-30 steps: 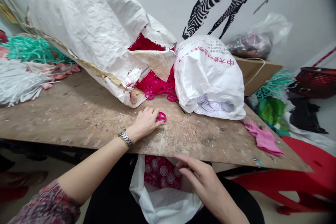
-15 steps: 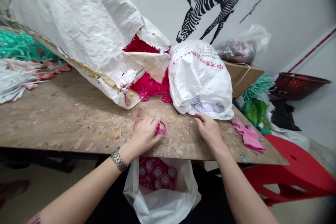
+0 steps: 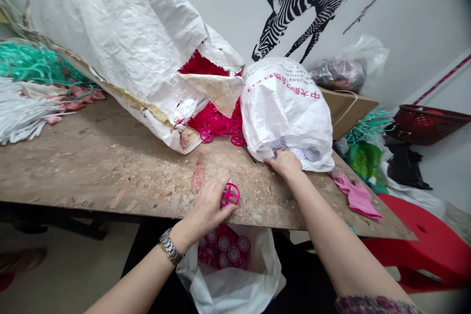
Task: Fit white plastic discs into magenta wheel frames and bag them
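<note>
My left hand (image 3: 209, 204) is closed on a pink plastic wheel (image 3: 231, 195) with crossed spokes, held at its left side just above the table's front part. My right hand (image 3: 287, 163) is at the mouth of a white woven bag (image 3: 285, 108), its fingers bent around the edge of a white disc and partly hidden. Several white plastic discs (image 3: 305, 153) with patterned rims show inside that bag. Below the table edge, an open white sack (image 3: 228, 292) holds pink wheels with white discs (image 3: 233, 253) on them.
A large torn white sack (image 3: 121, 34) full of pink wheels (image 3: 217, 117) lies across the wooden table (image 3: 121, 167). A pink glove-like cloth (image 3: 356, 196) lies at the right. Beyond it stand a red stool (image 3: 423, 240) and a dark red basket (image 3: 430, 122). Green strands (image 3: 33, 61) lie at left.
My right hand has moved from the bag's front edge in among the white discs. My left hand still holds the pink wheel, now a little nearer. The whole view has shifted slightly.
</note>
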`<action>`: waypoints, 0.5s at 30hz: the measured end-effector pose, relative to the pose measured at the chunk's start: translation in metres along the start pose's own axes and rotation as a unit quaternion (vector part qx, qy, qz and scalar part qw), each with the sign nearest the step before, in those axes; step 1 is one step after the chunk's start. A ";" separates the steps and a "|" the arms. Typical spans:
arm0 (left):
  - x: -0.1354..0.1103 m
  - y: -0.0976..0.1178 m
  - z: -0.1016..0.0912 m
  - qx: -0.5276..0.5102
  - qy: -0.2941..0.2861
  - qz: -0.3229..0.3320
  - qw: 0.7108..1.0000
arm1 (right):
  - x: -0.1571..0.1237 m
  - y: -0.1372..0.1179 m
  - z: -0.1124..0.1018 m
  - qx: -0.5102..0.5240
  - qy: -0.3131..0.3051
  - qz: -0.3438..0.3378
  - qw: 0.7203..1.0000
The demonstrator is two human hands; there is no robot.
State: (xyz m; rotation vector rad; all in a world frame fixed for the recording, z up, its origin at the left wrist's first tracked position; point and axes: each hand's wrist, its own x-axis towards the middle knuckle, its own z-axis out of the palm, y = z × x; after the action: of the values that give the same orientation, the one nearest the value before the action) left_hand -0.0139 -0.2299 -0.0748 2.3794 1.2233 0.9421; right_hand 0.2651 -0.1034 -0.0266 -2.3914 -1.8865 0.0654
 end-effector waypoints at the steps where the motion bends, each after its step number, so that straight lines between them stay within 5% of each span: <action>1: 0.000 0.000 0.000 0.001 -0.001 0.001 1.000 | 0.001 0.000 0.000 0.001 0.001 0.000 1.000; 8: -0.001 -0.003 0.002 -0.011 0.005 -0.001 1.000 | -0.008 0.008 0.002 0.049 0.035 0.000 0.998; 15: -0.002 -0.001 -0.001 -0.044 0.015 -0.021 0.999 | -0.027 0.026 -0.005 0.202 0.068 0.007 0.977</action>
State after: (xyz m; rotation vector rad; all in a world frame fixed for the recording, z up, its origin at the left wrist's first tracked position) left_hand -0.0163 -0.2305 -0.0750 2.2709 1.2120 1.0007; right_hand 0.2843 -0.1358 -0.0254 -2.0793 -1.6119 0.2530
